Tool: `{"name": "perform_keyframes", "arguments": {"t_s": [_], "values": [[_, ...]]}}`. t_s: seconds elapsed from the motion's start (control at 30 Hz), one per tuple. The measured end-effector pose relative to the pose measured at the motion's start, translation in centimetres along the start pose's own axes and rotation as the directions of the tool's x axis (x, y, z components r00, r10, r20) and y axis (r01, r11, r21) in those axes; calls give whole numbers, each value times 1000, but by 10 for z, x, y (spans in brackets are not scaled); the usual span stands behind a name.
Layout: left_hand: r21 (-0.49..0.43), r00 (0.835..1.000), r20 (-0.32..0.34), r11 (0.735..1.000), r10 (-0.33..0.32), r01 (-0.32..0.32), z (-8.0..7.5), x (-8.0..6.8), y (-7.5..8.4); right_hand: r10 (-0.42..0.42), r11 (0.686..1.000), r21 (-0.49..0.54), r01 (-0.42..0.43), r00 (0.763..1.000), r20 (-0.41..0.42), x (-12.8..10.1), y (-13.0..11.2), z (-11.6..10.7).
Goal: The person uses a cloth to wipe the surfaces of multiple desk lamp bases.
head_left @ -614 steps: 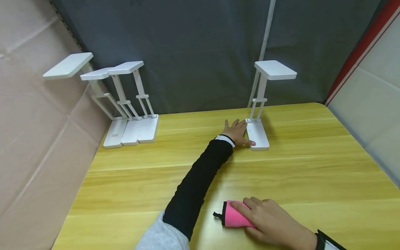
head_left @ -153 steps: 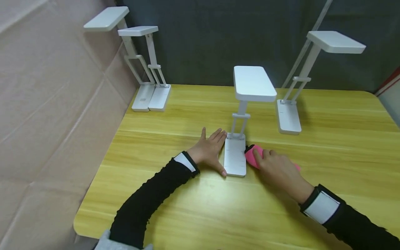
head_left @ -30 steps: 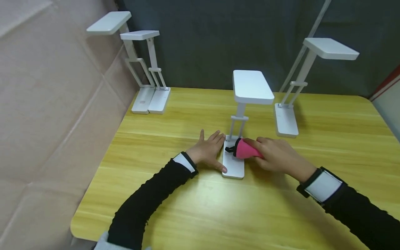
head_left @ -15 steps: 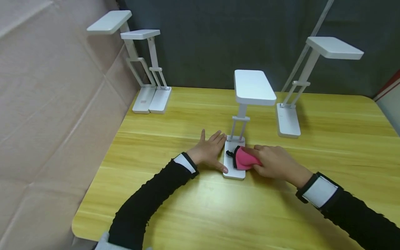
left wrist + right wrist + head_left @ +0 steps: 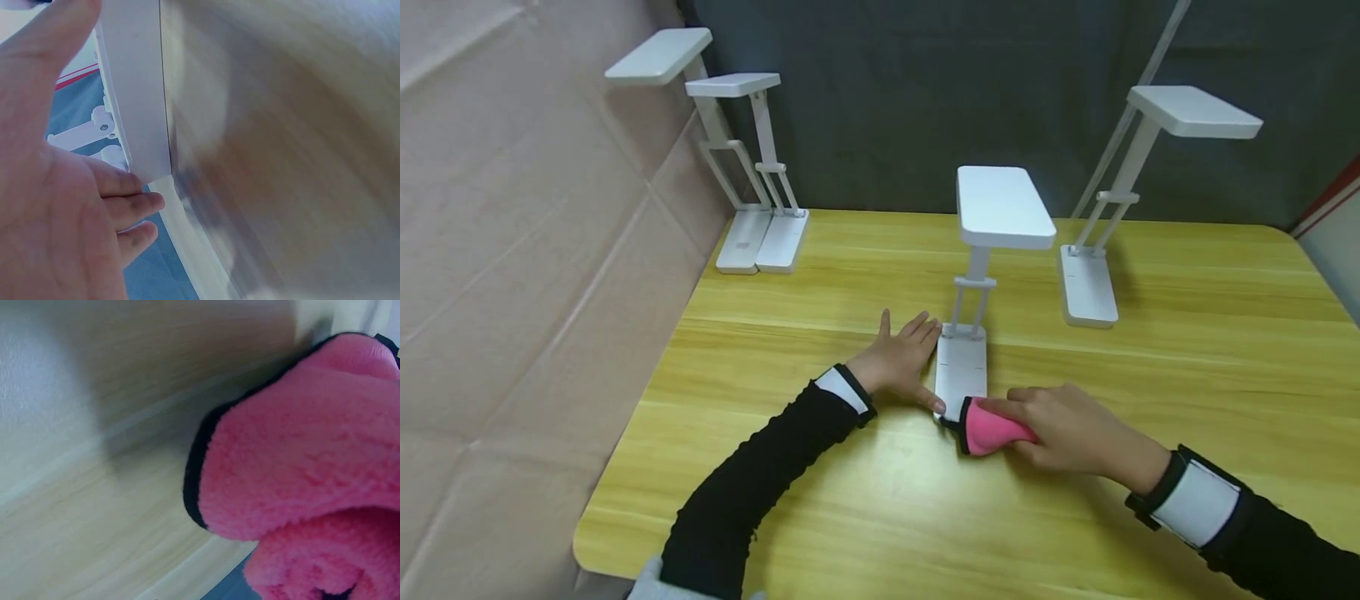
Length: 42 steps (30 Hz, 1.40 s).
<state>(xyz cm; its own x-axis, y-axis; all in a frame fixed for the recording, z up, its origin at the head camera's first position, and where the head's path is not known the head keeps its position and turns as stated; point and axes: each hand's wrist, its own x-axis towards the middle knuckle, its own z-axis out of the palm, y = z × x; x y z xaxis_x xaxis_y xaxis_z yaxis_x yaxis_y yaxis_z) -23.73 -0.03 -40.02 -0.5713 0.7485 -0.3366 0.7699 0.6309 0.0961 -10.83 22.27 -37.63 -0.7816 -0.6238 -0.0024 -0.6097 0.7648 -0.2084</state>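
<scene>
Cloth: the pink cloth point(image 5: 988, 427) sits bunched under my right hand point(image 5: 1067, 433), at the near end of the lamp base point(image 5: 962, 372), half on its front edge and half on the wooden table point(image 5: 1150, 367). A second ago it was up by the hinge; half a second ago it was mid-base. So I have drawn it the full length of the base towards me.
Right hand: my fingers point(image 5: 1011, 408) are curled over the cloth and pinch it into a wad, with the black trim point(image 5: 195, 469) showing in the wrist view.
Meaning: I judge this stroke along the base is finished, since the cloth is running off the end; the arm and head of this lamp may be yet to wipe.
Lamp: the white desk lamp point(image 5: 1000, 207) stands upright in the middle of the table, where it stood a second ago.
Left hand: my left hand point(image 5: 898, 360) lies flat on the table, fingers straight and slightly spread, pressed against the left side of the base as before, steadying it; my thumb point(image 5: 56, 37) lies along the base edge.
Around: one more lamp point(image 5: 1191, 112) stands to the right at the back, two lamps point(image 5: 730, 83) at the back left by the cardboard wall point(image 5: 512, 250).
</scene>
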Motion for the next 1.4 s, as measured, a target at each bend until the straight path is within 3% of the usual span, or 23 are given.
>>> {"name": "perform_keyframes", "arguments": {"t_s": [0.1,0.2,0.33,0.43,0.53,0.63,0.77,1.1,1.4], "values": [[-11,1000,5,1000,-1,2,1,0,0,-3,992,128,-10,995,97,1,-1,-13],[-14,1000,4,1000,3,-3,2,1,0,13,985,172,-31,994,107,6,3,-32],[-22,1000,-4,1000,4,-4,4,2,0,35,999,-12,-36,997,-75,22,10,-45],[-32,1000,-5,999,3,-3,4,2,1,27,981,-183,-62,981,-192,35,15,-37],[-38,1000,-1,999,5,-5,3,2,3,7,943,-321,-89,969,-247,43,18,-17],[-40,1000,8,999,9,-9,2,2,4,-8,917,-388,-93,968,-251,46,17,5],[-43,1000,11,999,8,-7,1,1,5,-29,925,-374,-71,967,-254,45,15,18],[-34,1000,-18,999,12,-12,-3,-2,3,-88,930,-367,-1,970,-226,39,7,15],[24,1000,-3,1000,-4,4,-1,-1,1,-38,977,-212,-1,983,-180,26,-1,19]]}}
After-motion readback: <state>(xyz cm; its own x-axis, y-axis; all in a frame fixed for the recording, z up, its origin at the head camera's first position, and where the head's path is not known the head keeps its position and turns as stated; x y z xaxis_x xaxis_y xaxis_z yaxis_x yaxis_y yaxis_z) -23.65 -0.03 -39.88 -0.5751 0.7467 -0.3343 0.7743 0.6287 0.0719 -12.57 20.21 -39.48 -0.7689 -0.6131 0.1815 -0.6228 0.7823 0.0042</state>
